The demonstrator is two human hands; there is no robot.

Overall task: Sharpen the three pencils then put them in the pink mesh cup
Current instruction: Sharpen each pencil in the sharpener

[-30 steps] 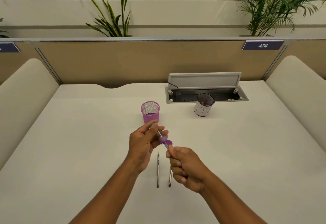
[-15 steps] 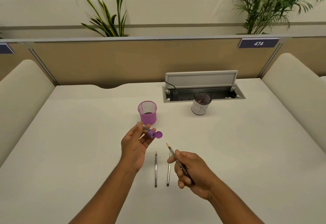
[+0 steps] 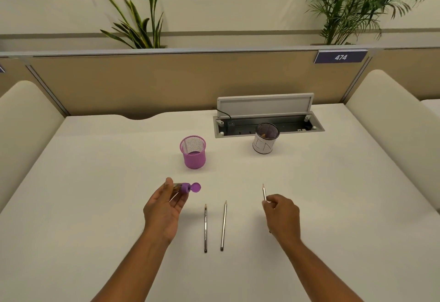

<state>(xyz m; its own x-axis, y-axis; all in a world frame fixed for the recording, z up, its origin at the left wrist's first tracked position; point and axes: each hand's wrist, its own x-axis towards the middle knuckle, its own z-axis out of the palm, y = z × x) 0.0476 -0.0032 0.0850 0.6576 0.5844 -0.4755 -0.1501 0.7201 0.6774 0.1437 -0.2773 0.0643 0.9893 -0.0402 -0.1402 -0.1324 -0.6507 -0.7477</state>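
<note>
My left hand point(image 3: 166, 209) holds a purple pencil sharpener point(image 3: 188, 187) with its round lid flipped open, palm turned up, below the pink mesh cup point(image 3: 193, 153). The cup stands upright with no pencil in it. My right hand point(image 3: 282, 216) grips one pencil point(image 3: 264, 192) with its sharp tip pointing up and away. Two more pencils lie side by side on the white table between my hands, one dark point(image 3: 205, 228), one lighter point(image 3: 223, 225), tips pointing away from me.
A dark mesh cup wrapped in white paper point(image 3: 264, 140) stands at the back right, in front of an open cable tray point(image 3: 269, 120) with a raised lid. Padded dividers flank the table point(image 3: 95, 182). A partition and plants stand behind.
The pencil came out of the sharpener. My right hand carried it to the right, away from the left hand, which dropped a little with the sharpener.
</note>
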